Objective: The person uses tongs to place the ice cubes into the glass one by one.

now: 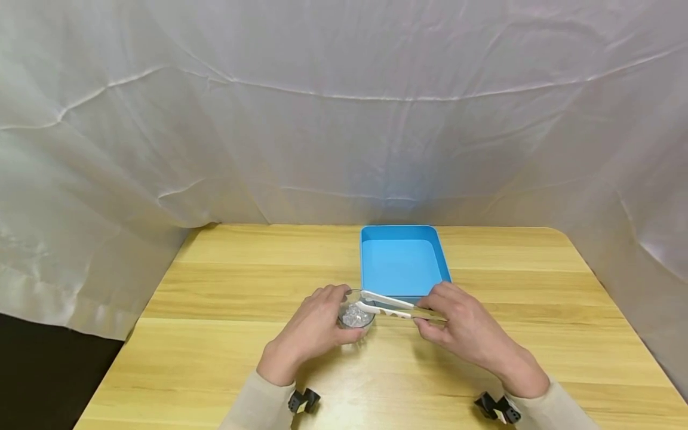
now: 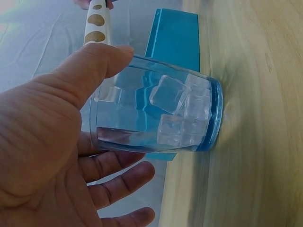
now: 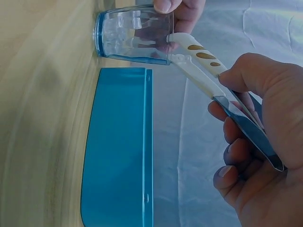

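A clear drinking glass stands on the table with several clear ice cubes at its bottom. My left hand holds it near the rim, thumb on one side and fingers on the other. In my right hand are tongs with white, perforated tips and metal arms, pinched between thumb and fingers. The tong tips are apart and reach the glass's mouth, above the cubes. Nothing shows between the tips.
A shallow blue tray sits just behind the glass, toward the table's far edge. Its inside floor is bare. The wooden table meets a pale hanging curtain at the back and sides.
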Tool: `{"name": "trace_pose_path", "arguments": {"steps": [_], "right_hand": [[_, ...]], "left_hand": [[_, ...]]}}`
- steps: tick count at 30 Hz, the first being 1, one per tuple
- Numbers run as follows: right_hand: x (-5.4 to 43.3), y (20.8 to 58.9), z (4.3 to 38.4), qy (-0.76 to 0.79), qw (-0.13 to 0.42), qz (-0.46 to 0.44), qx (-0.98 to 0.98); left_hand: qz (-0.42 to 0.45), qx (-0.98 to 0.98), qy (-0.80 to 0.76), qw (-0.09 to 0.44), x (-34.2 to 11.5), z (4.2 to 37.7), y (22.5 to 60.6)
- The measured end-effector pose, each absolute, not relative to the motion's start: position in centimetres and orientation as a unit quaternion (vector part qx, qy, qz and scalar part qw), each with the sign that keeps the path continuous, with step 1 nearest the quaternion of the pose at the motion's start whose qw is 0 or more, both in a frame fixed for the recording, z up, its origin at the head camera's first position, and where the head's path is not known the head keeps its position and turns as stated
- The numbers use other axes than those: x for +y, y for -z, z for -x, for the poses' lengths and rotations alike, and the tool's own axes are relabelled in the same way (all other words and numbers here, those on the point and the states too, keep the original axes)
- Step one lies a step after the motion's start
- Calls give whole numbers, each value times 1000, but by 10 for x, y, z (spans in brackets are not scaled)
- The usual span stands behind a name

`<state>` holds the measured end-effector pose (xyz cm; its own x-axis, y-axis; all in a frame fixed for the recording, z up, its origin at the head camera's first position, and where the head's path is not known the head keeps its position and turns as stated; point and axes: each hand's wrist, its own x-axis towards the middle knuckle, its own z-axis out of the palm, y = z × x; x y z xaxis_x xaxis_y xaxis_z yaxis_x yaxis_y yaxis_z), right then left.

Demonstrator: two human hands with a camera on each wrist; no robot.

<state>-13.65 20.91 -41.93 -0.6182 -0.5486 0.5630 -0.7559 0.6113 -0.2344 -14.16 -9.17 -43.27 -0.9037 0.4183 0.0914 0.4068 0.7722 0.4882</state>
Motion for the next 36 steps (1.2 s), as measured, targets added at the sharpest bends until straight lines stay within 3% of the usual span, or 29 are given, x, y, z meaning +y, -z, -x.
{"name": "trace_pose_path", "arguments": {"steps": [8, 12, 16, 19, 23, 26, 36], "right_hand": [[209, 421, 134, -235, 233, -369, -869], [212, 420, 133, -243, 265, -356, -862], [222, 417, 133, -254, 327, -290, -863], [235, 415, 133, -264, 335, -185, -885], [266, 419, 138, -260, 271, -42, -926], [296, 428, 143, -240, 214, 16, -947], [341, 456, 146, -161, 74, 61, -982]], "left_hand": [[-222, 940, -260, 16, -91, 143, 434], [-221, 939, -263, 20, -90, 144, 435], [-225, 937, -265, 20, -89, 145, 437], [-226, 937, -266, 20, -88, 147, 437], [-222, 937, -268, 22, -88, 148, 437], [-219, 938, -268, 24, -88, 150, 437], [-216, 938, -270, 26, -90, 153, 438]]}}
